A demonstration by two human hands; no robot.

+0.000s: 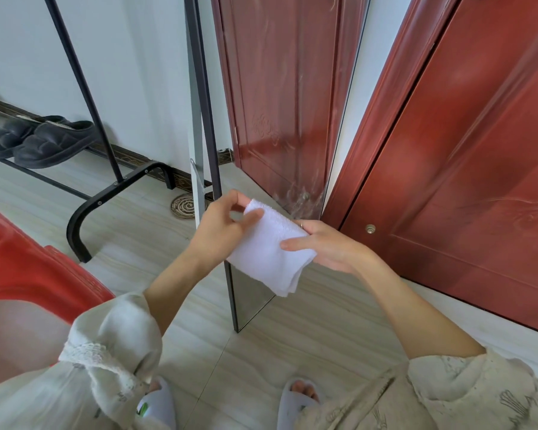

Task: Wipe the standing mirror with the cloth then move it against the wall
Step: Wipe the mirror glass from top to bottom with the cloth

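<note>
The standing mirror (280, 97) rises in front of me in a thin dark frame. Its glass reflects a red door and shows smeary streaks low down. Its bottom corner rests on the floor near my feet. A folded white cloth (266, 252) hangs between my two hands in front of the mirror's lower part. My left hand (222, 225) pinches the cloth's upper left edge with thumb and fingers. My right hand (320, 243) grips its right side, thumb on top.
A black metal rack (84, 97) stands left of the mirror, with dark slippers (41, 141) on its low shelf. A red door (466, 162) fills the right side. A red plastic stool (28, 259) sits at lower left. A round floor drain (185, 206) lies behind the mirror.
</note>
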